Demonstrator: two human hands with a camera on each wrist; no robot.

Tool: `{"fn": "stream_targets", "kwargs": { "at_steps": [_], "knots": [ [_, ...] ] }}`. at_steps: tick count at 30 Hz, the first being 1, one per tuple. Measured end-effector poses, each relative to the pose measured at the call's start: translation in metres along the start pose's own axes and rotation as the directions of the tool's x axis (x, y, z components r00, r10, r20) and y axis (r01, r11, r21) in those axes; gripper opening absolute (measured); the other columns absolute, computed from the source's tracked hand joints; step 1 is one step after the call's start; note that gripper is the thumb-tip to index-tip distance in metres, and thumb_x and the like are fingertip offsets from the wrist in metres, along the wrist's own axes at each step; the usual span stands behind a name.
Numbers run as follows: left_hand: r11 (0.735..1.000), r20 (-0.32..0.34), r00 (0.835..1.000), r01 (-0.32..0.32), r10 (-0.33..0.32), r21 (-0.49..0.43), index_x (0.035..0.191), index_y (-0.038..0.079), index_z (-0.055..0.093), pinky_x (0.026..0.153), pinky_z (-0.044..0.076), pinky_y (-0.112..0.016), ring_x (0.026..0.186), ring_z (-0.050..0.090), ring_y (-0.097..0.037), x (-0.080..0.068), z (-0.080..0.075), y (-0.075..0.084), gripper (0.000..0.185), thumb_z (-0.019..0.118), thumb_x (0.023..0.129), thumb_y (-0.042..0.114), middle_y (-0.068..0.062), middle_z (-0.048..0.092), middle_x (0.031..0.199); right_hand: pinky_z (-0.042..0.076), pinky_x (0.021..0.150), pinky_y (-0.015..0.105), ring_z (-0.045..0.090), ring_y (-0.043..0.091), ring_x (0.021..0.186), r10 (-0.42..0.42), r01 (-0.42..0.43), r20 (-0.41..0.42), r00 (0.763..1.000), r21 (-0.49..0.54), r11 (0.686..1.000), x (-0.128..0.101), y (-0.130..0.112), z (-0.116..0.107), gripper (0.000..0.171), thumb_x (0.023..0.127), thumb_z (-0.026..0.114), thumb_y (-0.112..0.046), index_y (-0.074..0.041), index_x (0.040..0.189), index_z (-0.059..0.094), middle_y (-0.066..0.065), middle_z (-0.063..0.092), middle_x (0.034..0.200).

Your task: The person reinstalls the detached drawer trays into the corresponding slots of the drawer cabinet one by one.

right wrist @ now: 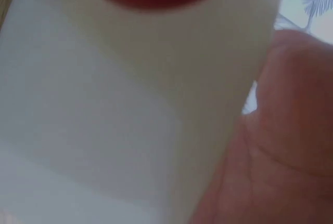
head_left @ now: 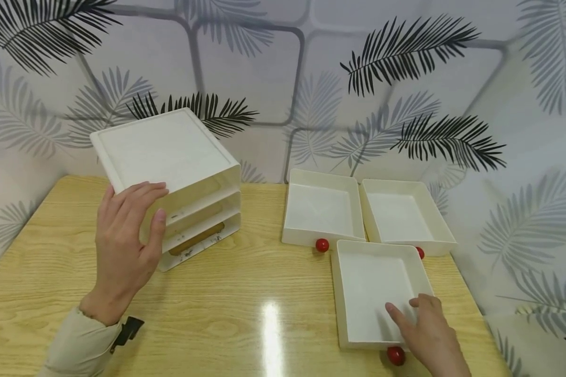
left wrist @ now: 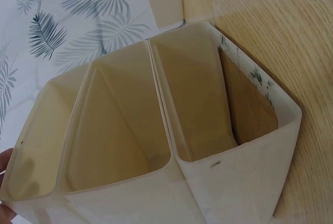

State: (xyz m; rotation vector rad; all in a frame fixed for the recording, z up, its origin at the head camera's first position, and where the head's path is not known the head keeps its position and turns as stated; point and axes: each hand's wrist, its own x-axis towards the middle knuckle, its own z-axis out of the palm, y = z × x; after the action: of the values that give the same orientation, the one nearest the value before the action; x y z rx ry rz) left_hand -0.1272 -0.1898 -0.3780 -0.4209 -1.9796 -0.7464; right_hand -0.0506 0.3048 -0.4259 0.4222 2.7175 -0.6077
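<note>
Left hand point(head_left: 122, 241) spread flat, fingers straight; right hand point(head_left: 429, 330) curled, fingers bent downward.

Bench point(head_left: 245, 314): light wood-grain top, glossy, one bright light reflection. Wall point(head_left: 273, 68): pale wallpaper, grey rounded squares, black and grey palm fronds.

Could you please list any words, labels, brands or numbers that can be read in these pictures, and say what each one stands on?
None can be read.
Drawer cabinet: no lettering; dark specks on its lower front edge, too small to read as signs.
Three white drawers with red knobs: plain.
Wall covering: leaf pattern only.
</note>
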Motion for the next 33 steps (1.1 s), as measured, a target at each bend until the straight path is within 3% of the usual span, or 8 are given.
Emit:
{"fn": "stream_targets", "kwargs": {
  "at_steps": [3,8,14,18,22,29,33],
  "knots": [
    [1.000,-0.006,1.000,-0.003,0.003,-0.002,0.119,0.000,0.073,0.126,0.025,-0.066,0.123,0.061,-0.041,0.001,-0.001,0.000,0.042,0.049,0.107,0.032,-0.018,0.075,0.123,0.046,0.107,0.068,0.052,0.055,0.127,-0.055,0.056,0.012,0.998,-0.011,0.998,-0.001,0.004,-0.001,0.087,0.099,0.053,-0.066,0.011,0.138,0.046,0.036,0.028,0.154],
    [1.000,-0.009,1.000,-0.011,0.011,-0.002,0.119,0.000,0.073,0.126,0.025,-0.066,0.123,0.062,-0.041,0.002,0.000,0.000,0.042,0.049,0.106,0.032,-0.018,0.075,0.122,0.041,0.112,0.072,0.039,0.059,0.141,-0.146,0.146,0.014,0.989,-0.047,0.988,-0.003,0.013,0.000,0.087,0.097,0.057,-0.066,0.008,0.143,0.050,0.036,0.025,0.160],
    [1.000,-0.020,1.000,-0.013,0.012,-0.005,0.118,0.000,0.073,0.126,0.026,-0.066,0.122,0.062,-0.041,0.002,0.000,-0.002,0.041,0.050,0.106,0.031,-0.018,0.076,0.121,0.053,0.101,0.066,0.056,0.049,0.131,-0.219,0.218,-0.005,0.976,-0.096,0.971,-0.003,0.019,0.004,0.083,0.087,0.070,-0.069,-0.007,0.141,0.057,0.026,0.047,0.154],
    [1.000,-0.011,1.000,-0.009,0.009,-0.002,0.119,0.000,0.073,0.126,0.026,-0.066,0.122,0.062,-0.040,0.000,-0.001,-0.002,0.040,0.050,0.106,0.031,-0.017,0.075,0.122,0.057,0.099,0.058,0.066,0.038,0.120,-0.283,0.283,0.012,0.959,-0.070,0.957,-0.004,0.025,0.006,0.062,0.085,0.078,-0.057,-0.015,0.129,0.067,0.019,0.063,0.142],
    [1.000,-0.001,1.000,-0.006,0.006,0.004,0.119,0.000,0.073,0.126,0.026,-0.065,0.123,0.061,-0.040,-0.001,0.000,-0.002,0.041,0.049,0.106,0.031,-0.017,0.075,0.123,0.058,0.099,0.054,0.068,0.033,0.119,-0.311,0.312,0.044,0.950,-0.043,0.949,-0.003,0.028,0.005,0.043,0.084,0.081,-0.049,-0.022,0.116,0.073,0.013,0.068,0.137],
    [1.000,-0.007,1.000,-0.012,0.012,-0.001,0.120,0.000,0.073,0.125,0.026,-0.066,0.123,0.062,-0.040,-0.001,0.000,-0.002,0.040,0.049,0.106,0.030,-0.017,0.075,0.123,0.058,0.092,0.043,0.066,0.027,0.110,-0.289,0.296,0.123,0.949,-0.042,0.954,-0.003,0.029,0.003,0.065,0.075,0.088,-0.049,-0.022,0.130,0.067,0.009,0.066,0.139],
    [1.000,-0.013,1.000,-0.013,0.013,0.000,0.119,0.000,0.073,0.125,0.026,-0.065,0.123,0.062,-0.040,-0.001,0.000,-0.002,0.039,0.050,0.106,0.029,-0.017,0.075,0.122,0.057,0.093,0.041,0.062,0.021,0.107,-0.263,0.273,0.167,0.950,-0.037,0.961,-0.004,0.027,0.002,0.070,0.069,0.091,-0.054,-0.028,0.130,0.066,0.002,0.064,0.139]
  ]
}}
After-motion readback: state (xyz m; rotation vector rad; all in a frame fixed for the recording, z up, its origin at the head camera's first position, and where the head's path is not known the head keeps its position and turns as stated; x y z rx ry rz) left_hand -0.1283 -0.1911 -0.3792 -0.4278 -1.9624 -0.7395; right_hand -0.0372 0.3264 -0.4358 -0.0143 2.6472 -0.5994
